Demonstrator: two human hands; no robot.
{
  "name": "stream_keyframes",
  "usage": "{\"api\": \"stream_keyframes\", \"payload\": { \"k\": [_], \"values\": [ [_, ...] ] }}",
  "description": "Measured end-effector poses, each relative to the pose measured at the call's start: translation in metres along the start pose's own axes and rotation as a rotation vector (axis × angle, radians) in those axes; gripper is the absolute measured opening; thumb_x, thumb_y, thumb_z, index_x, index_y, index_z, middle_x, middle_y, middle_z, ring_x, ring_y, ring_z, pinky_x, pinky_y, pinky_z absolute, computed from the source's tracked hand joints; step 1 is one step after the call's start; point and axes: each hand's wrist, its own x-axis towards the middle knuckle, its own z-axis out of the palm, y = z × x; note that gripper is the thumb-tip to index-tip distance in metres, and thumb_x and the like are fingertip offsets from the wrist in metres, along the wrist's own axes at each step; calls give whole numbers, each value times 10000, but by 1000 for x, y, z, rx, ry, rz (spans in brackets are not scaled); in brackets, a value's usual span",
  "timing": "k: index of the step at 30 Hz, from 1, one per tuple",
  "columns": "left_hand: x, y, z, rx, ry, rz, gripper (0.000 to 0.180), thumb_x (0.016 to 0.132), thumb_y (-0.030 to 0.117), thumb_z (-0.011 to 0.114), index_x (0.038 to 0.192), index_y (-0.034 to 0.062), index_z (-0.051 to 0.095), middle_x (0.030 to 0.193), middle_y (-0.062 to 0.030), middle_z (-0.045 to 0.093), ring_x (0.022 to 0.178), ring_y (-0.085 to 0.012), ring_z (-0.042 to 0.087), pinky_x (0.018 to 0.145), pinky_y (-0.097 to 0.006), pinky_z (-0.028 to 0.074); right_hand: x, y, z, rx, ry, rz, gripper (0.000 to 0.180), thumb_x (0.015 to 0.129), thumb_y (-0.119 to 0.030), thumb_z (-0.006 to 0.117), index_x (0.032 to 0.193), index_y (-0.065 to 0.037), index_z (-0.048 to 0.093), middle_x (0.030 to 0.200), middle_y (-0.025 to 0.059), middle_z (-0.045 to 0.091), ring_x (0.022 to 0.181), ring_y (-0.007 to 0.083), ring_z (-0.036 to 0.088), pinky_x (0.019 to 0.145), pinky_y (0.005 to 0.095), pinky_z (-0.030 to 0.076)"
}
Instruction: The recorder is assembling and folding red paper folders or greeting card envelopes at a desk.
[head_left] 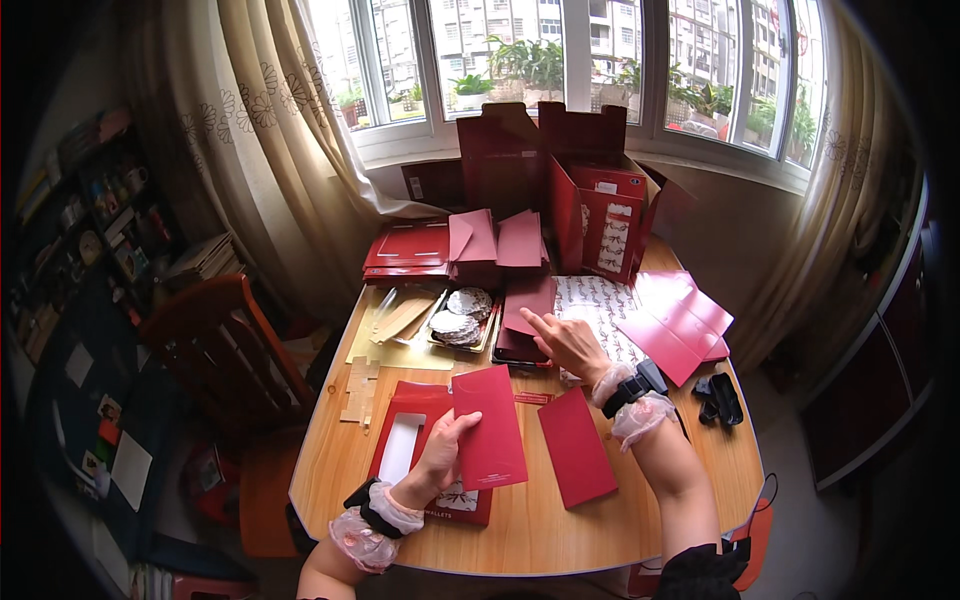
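Observation:
My left hand (438, 455) is closed on a red rectangular card or envelope (492, 425), thumb on top, tilted above the table. Under it lies a flat red box (400, 412) with a white cut-out window, partly hidden by my hand. To the right, a second red card or envelope (577, 447) rests flat on the wood. My right hand (570, 345) has its fingers stretched out beside a stack of dark red cards (530, 300) and above white patterned sheets (592, 300). Nothing shows in its grasp.
Red flat packages (408, 248), pink folded pieces (473, 238) and an upright red carton (610, 215) stand at the back. Round patterned pieces (457, 328) fill a tray at left. Shiny pink sheets (675, 325) and a black strap-like object (718, 400) are at right.

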Motion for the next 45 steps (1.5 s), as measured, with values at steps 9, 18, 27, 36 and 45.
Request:
{"api": "stream_keyframes", "payload": {
  "k": [9, 18, 27, 36, 45],
  "values": [
    [4, -7, 1, 191, 31, 159, 461, 964, 81, 524, 1393, 41, 361, 1170, -115, 611, 1012, -173, 636, 890, -305, 535, 1, 6, -31, 55, 313, 113, 549, 834, 11, 574, 1360, -140, 527, 770, 101, 579, 632, 263, 638, 548, 381, 514],
    [2, -5, -7, 464, -153, 148, 391, 1000, 100, 499, 1382, 34, 453, 1223, -74, 603, 1032, -130, 626, 891, -263, 525, -40, -17, -117, 1093, 620, 479, 360, 898, 79, 551, 1247, -10, 568, 796, -24, 592, 665, -5, 519, 548, 147, 422],
    [-2, -20, -1, 27, -65, 78, 230, 1020, 203, 514, 1157, 32, 585, 1145, -43, 633, 1061, -132, 612, 919, -307, 509, -103, -91, -121, 1290, 195, 442, 572, 844, 96, 596, 1378, -23, 427, 765, -4, 578, 698, 35, 565, 616, 182, 455],
    [-2, -10, 11, 119, -1, 92, 223, 992, 175, 569, 1067, -14, 661, 1022, -57, 694, 907, -114, 657, 797, -254, 546, -108, -84, -120, 1291, 45, 562, 478, 865, -11, 694, 1289, -24, 475, 778, 26, 624, 681, 46, 588, 584, 206, 478],
    [-2, -15, 7, 290, -3, 188, 281, 962, 233, 634, 986, -42, 688, 900, -51, 710, 763, -70, 639, 655, -220, 533, -120, -75, -105, 1458, 55, 724, 117, 906, -36, 655, 844, -26, 557, 735, -12, 639, 640, 24, 566, 529, 187, 422]
  ]
}}
